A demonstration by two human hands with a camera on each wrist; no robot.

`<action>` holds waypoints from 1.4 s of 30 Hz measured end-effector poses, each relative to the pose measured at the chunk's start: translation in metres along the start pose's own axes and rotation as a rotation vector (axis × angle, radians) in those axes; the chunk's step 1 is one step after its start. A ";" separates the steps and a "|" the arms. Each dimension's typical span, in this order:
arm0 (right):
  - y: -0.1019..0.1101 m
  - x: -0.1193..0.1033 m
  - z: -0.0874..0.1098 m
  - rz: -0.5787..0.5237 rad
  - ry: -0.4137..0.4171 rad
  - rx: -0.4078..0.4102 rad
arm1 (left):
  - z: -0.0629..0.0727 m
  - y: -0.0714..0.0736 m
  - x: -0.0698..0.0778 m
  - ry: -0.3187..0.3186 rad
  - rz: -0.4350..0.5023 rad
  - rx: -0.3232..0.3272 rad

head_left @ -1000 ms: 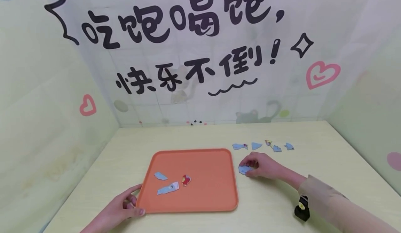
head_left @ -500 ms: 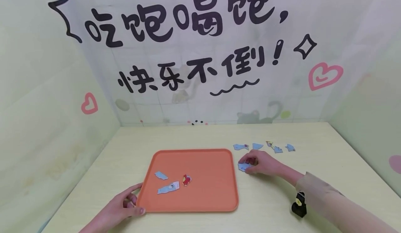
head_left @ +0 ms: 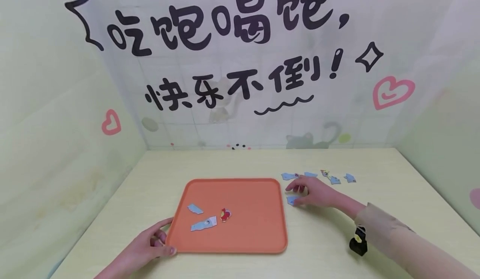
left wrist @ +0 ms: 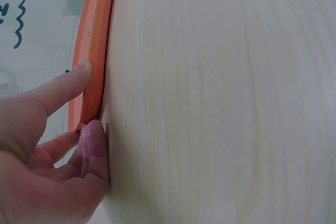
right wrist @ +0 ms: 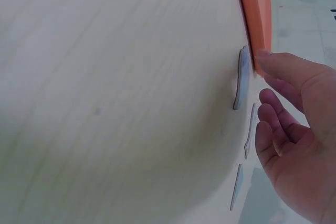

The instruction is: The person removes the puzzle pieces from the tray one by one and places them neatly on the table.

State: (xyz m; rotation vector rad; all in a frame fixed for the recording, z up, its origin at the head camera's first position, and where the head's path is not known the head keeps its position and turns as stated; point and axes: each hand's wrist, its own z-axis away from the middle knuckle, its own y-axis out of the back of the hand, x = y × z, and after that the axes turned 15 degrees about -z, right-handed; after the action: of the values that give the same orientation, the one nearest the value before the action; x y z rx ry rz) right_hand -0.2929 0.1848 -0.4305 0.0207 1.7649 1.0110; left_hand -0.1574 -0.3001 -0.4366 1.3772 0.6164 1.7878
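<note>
In the head view an orange tray [head_left: 255, 233] lies on the table. My left hand [head_left: 148, 245] holds its near left corner, thumb on the rim and the other fingers curled at the side. My right hand [head_left: 318, 192] hovers just right of the tray with fingers parted. Below its fingers a light-blue puzzle piece [head_left: 291, 200] lies on the table, partly hidden by the hand. The right wrist view shows the hand apart from that piece. Two blue pieces, a slim one [head_left: 195, 208] and a longer one [head_left: 204, 224], and a red-and-yellow piece [head_left: 226, 215] lie on the tray.
Behind my right hand several puzzle pieces lie in a row on the table [head_left: 378, 212], among them a blue one [head_left: 350, 178] at the right end. A black item with a yellow mark [head_left: 358, 241] is at the right sleeve. Printed cloth walls [head_left: 210, 133] enclose the table.
My right hand's fingers have spread and lifted off the blue puzzle piece, which they were touching before. The left hand keeps its place on the tray. The head view has shifted slightly.
</note>
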 end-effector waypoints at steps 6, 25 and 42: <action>0.001 -0.008 -0.011 0.012 0.054 0.020 | 0.001 0.000 -0.001 -0.010 0.003 -0.016; -0.024 -0.053 -0.072 -0.089 0.074 0.000 | 0.001 0.000 -0.002 -0.010 0.021 -0.015; -0.070 -0.076 -0.121 -0.193 0.124 -0.025 | 0.003 0.000 -0.002 -0.047 0.012 0.002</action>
State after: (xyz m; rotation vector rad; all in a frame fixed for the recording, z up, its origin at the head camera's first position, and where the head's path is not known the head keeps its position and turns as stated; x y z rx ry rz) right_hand -0.3235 0.0306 -0.4063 -0.2283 1.8269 0.9099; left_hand -0.1542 -0.3014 -0.4370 1.4232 0.5853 1.7597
